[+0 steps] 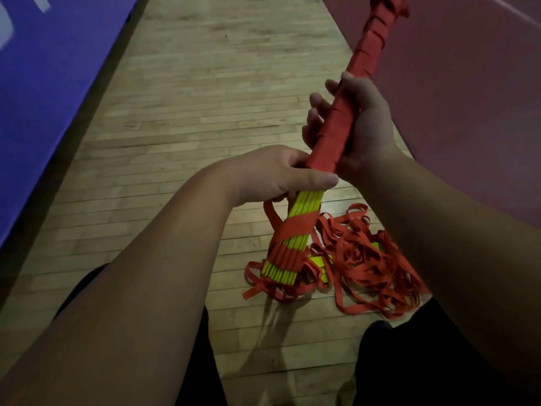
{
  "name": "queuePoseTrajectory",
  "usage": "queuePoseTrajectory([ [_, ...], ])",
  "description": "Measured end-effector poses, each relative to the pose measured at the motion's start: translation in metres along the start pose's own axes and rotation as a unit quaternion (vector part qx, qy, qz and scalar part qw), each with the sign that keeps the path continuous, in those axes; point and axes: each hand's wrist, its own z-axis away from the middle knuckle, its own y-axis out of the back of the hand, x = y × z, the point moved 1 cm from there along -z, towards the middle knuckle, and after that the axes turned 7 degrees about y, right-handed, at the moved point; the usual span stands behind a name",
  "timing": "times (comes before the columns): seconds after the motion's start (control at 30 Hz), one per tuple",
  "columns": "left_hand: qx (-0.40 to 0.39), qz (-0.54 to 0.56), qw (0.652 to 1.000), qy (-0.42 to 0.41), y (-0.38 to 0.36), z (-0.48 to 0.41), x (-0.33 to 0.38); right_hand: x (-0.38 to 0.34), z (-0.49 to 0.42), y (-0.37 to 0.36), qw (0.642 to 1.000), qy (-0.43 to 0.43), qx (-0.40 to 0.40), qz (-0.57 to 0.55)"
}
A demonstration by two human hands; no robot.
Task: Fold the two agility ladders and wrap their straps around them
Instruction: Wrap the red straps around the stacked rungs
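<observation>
Two hands on one ladder bundle (pixel 292 244), up over the wooden floor (pixel 205 112). Gripping it mid-length with the left hand (pixel 275 174), right at the edge of the red wrap; clasping the wrapped upper half with the right hand (pixel 363 124), fingers curled round. Looks like mid-wrap. Next up: winding the loose strap (pixel 270 212) tight over the bare yellow rungs (pixel 310 200). Second ladder (pixel 366 259) tangled on the floor beneath. No readable writing anywhere

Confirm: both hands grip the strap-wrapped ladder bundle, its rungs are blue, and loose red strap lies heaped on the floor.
The head view shows yellow rungs, not blue. The left hand and right hand do grip the bundle; loose red strap lies heaped on the floor.
</observation>
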Motion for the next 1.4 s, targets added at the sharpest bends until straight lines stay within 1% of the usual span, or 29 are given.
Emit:
queuePoseTrajectory([
  [0.1,-0.008,0.046,0.999,-0.011,-0.005,0.002,0.006,-0.002,0.0,-0.004,1.0,-0.006,0.003,0.001],
  [0.17,-0.004,0.024,1.0,0.0,-0.007,0.0,0.006,0.0,-0.002,-0.003,0.999,-0.015,0.019,0.025],
  [0.2,-0.003,-0.002,1.0,0.012,-0.006,-0.001,0.005,0.001,-0.002,-0.001,0.998,-0.021,0.033,0.053],
  [0.27,0.001,-0.072,0.996,0.046,-0.005,-0.004,0.0,0.006,-0.004,0.006,0.986,-0.015,0.067,0.152],
  [0.33,0.008,-0.157,0.984,0.078,-0.008,-0.01,-0.005,0.015,-0.006,0.014,0.961,0.01,0.101,0.259],
  [0.4,0.022,-0.223,0.969,0.102,-0.016,-0.015,-0.008,0.023,-0.009,0.019,0.942,0.035,0.129,0.308],
  [0.47,0.044,-0.245,0.962,0.115,-0.023,-0.021,-0.01,0.029,-0.012,0.02,0.935,0.049,0.142,0.321],
  [0.57,0.083,-0.256,0.955,0.12,-0.031,-0.025,-0.01,0.031,-0.015,0.019,0.931,0.061,0.133,0.336],
  [0.63,0.1,-0.272,0.949,0.128,-0.033,-0.027,-0.013,0.031,-0.016,0.017,0.935,0.055,0.118,0.331],
  [0.7,0.112,-0.294,0.939,0.138,-0.03,-0.029,-0.018,0.03,-0.018,0.015,0.947,0.031,0.107,0.302],
  [0.77,0.12,-0.307,0.933,0.142,-0.025,-0.029,-0.022,0.03,-0.02,0.014,0.957,0.01,0.094,0.274],
  [0.8,0.122,-0.308,0.933,0.141,-0.023,-0.028,-0.023,0.029,-0.02,0.014,0.956,0.007,0.087,0.278],
  [0.87,0.125,-0.311,0.932,0.136,-0.023,-0.027,-0.023,0.031,-0.02,0.014,0.952,0.01,0.08,0.295],
  [1.0,0.123,-0.317,0.93,0.141,-0.026,-0.028,-0.025,0.032,-0.019,0.015,0.941,0.025,0.103,0.321],
  [1.07,0.114,-0.294,0.938,0.143,-0.026,-0.026,-0.024,0.032,-0.018,0.014,0.938,0.03,0.11,0.326],
  [1.2,0.094,-0.166,0.975,0.115,-0.022,-0.019,-0.012,0.024,-0.014,0.013,0.958,0.044,0.11,0.261],
  [1.23,0.084,-0.13,0.982,0.104,-0.022,-0.017,-0.007,0.02,-0.013,0.011,0.967,0.044,0.104,0.227],
  [1.3,0.042,-0.041,0.995,0.081,-0.022,-0.012,0.001,0.012,-0.011,0.005,0.99,0.029,0.081,0.116],
  [1.33,0.022,0.008,0.998,0.066,-0.021,-0.009,0.004,0.009,-0.01,0.001,0.996,0.016,0.07,0.058],
  [1.4,-0.001,0.076,0.996,0.042,-0.02,-0.005,0.007,0.005,-0.008,-0.003,0.998,-0.009,0.059,-0.004],
])
